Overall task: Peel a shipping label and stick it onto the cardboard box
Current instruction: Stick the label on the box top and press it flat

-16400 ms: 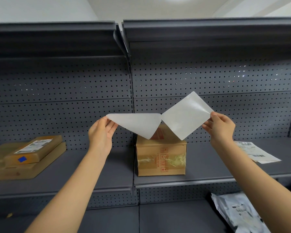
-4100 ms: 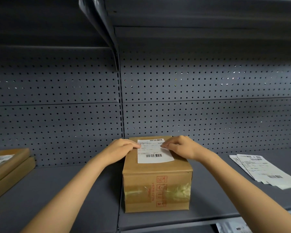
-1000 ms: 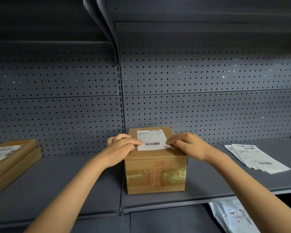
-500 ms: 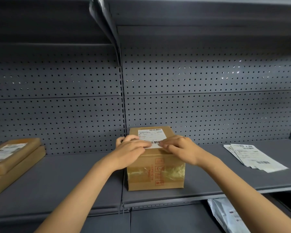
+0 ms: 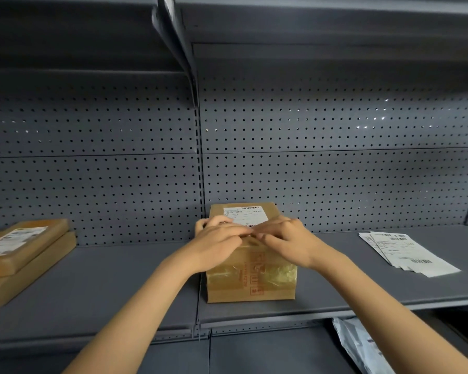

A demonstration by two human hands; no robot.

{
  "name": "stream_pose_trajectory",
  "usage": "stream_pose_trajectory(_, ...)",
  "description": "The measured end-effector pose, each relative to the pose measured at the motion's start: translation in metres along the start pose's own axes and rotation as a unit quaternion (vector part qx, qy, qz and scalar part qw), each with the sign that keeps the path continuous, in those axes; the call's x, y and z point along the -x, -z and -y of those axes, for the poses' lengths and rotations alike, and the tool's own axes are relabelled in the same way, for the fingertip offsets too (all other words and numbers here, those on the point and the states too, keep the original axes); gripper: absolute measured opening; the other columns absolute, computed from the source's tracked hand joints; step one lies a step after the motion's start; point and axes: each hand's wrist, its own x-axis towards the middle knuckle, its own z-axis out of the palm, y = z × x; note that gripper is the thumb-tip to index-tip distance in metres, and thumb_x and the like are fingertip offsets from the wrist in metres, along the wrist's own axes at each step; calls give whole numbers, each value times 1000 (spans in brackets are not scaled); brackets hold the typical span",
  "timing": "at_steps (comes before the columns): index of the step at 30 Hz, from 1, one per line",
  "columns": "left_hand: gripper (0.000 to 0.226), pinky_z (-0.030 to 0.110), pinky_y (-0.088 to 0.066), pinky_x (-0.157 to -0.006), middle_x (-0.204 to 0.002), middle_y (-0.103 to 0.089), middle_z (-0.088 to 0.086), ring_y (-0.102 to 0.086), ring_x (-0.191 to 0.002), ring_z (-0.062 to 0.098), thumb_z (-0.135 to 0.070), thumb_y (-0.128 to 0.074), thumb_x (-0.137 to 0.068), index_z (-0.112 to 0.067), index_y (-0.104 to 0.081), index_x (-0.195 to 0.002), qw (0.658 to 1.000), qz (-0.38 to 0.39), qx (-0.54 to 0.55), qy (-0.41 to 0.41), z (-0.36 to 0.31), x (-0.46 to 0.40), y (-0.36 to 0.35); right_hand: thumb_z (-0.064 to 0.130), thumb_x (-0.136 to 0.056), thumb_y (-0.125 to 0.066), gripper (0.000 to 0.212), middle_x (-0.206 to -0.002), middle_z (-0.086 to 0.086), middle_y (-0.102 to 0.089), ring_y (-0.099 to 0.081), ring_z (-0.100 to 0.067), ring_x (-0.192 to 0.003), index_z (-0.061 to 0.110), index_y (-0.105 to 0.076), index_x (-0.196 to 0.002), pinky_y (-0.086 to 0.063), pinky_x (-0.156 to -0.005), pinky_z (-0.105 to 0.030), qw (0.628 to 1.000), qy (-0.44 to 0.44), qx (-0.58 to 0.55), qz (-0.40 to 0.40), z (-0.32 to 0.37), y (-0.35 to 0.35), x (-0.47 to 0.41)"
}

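1. Box (image 5: 250,276) sits at frame centre on the shelf (image 5: 92,287).
2. Label (image 5: 245,215) lies flat on its top.
3. Left hand (image 5: 218,242) and right hand (image 5: 287,240), fingers extended, press the label's near edge, gripping nothing.

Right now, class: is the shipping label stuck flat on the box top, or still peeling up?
Mostly flat: the shipping label lies on the cardboard box top. Both hands cover its near edge, so that edge cannot be judged.
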Motion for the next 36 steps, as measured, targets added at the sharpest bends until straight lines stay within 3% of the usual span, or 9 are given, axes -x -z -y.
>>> stream_pose_trajectory(4, 45, 27, -1, -106, -140, -38, -21, -14, -111, -8, -17, -25, -95, -37, -45, -131, 1000, 1, -21, -1, 8, 2, -1, 38, -86, -35, 44, -125, 7, -63, -49, -13, -121, 21, -67, -111, -33, -106, -44, 1000, -7, -16, -16, -7, 1, 7)
stream_pose_trajectory(8, 44, 26, 0, -105, -129, -37, -30, -16, -117, -8, -17, -25, -96, -37, -49, -127, 1000, -9, -18, 6, 26, 9, 4, 36, -89, -40, 37, -122, 10, -64, -52, -9, -117, 21, -70, -106, -36, -104, -40, 999, -31, -22, -26, -20, 12, 19)
stream_pose_trajectory(15, 42, 20, -1, -101, -121, -38, -35, -22, -121, -7, -15, -28, -96, -37, -54, -121, 999, -46, -3, 16, 46, 20, 11, 28, -92, -47, 28, -120, 10, -64, -48, 2, -111, 20, -68, -109, -34, -99, -18, 996, -55, -57, -32, -32, 20, 32)
stream_pose_trajectory(17, 38, 23, -7, -106, -124, -42, -30, -26, -126, -1, -16, -33, -95, -34, -54, -121, 997, -69, 16, 20, 49, 21, 10, 30, -90, -51, 28, -118, 9, -64, -50, -2, -113, 20, -66, -111, -35, -100, -21, 989, -77, -116, -44, -33, 15, 31)
stream_pose_trajectory(20, 39, 28, -24, -105, -141, -38, -9, -33, -131, 10, -22, -43, -93, -27, -45, -131, 976, -130, 150, 83, 46, 17, 3, 31, -89, -54, 34, -123, 2, -57, -52, -12, -112, 18, -55, -120, -40, -96, -29, 945, -159, -259, -121, -36, 3, 24)
stream_pose_trajectory(22, 49, 33, -30, -103, -146, -33, -2, -35, -132, 15, -34, -45, -91, -25, -34, -138, 940, -110, 272, 173, 38, 14, -2, 36, -88, -53, 44, -128, -4, -52, -50, -17, -113, 13, -48, -126, -43, -91, -33, 898, -241, -343, -136, -40, -5, 19)
stream_pose_trajectory(26, 43, 42, -42, -96, -125, -57, 2, -54, -105, 15, -43, -46, -89, -18, -49, -124, 872, -43, 421, 245, 33, 6, -10, 50, -80, -56, 58, -125, -8, -56, -53, -25, -113, 13, -51, -124, -47, -84, -38, 814, -345, -463, -63, -55, -15, 15)
stream_pose_trajectory(30, 39, 33, -43, -86, -118, -62, 2, -57, -104, 17, -37, -48, -90, -17, -51, -123, 883, -68, 404, 228, 32, 6, -17, 39, -87, -52, 30, -90, -2, -65, -60, -19, -88, 14, -65, -97, -48, -76, -34, 799, -302, -519, -44, -51, -14, 21)
stream_pose_trajectory(36, 43, 31, -41, -95, -125, -57, -5, -54, -112, 14, -28, -53, -89, -23, -44, -131, 888, -108, 418, 162, 32, 18, -20, 31, -86, -57, 22, -86, 2, -71, -65, -13, -84, 13, -69, -92, -49, -73, -28, 821, -212, -523, -85, -47, -15, 36)
